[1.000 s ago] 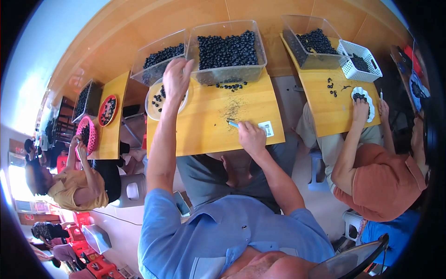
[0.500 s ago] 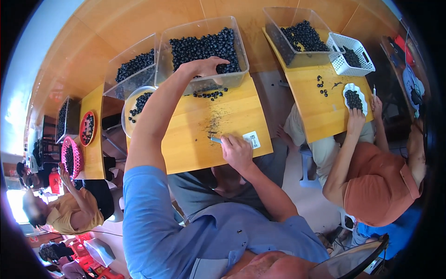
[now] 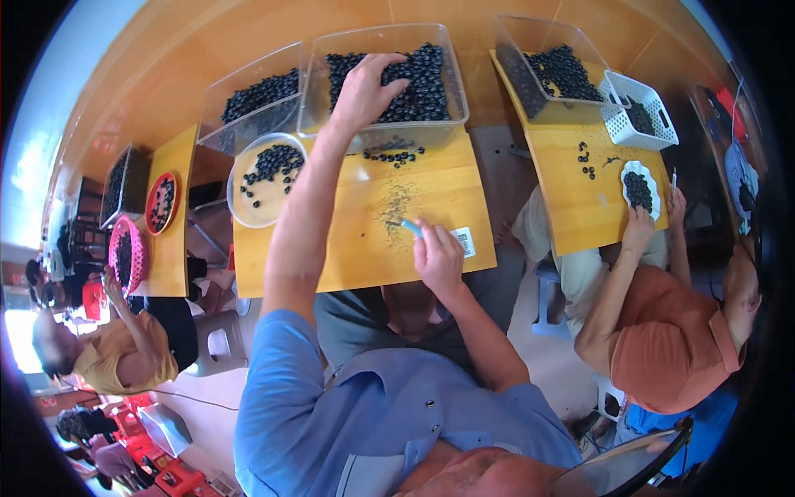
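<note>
Your left hand [image 3: 364, 87] spread wide over the berries [image 3: 414, 70] in the tub [image 3: 451, 108] at twelve o'clock; your right hand [image 3: 437, 253] pinched a blue tool [image 3: 411, 227] (a careless scoop could have scattered fruit across the table [image 3: 348, 257]).

A single view comes from a fisheye camera worn on the person's head, looking steeply down and forward over the blue-shirted chest. It sits close above the small yellow wooden counter [image 3: 364, 240], so both forearms rise from the lower edge toward the clear plastic tub of dark round berries [image 3: 385, 79] at the top. Straight edges bend near the dark round rim. The wide field also takes in a neighbouring yellow counter [image 3: 592, 207] at the right and seated people at both sides.
</note>
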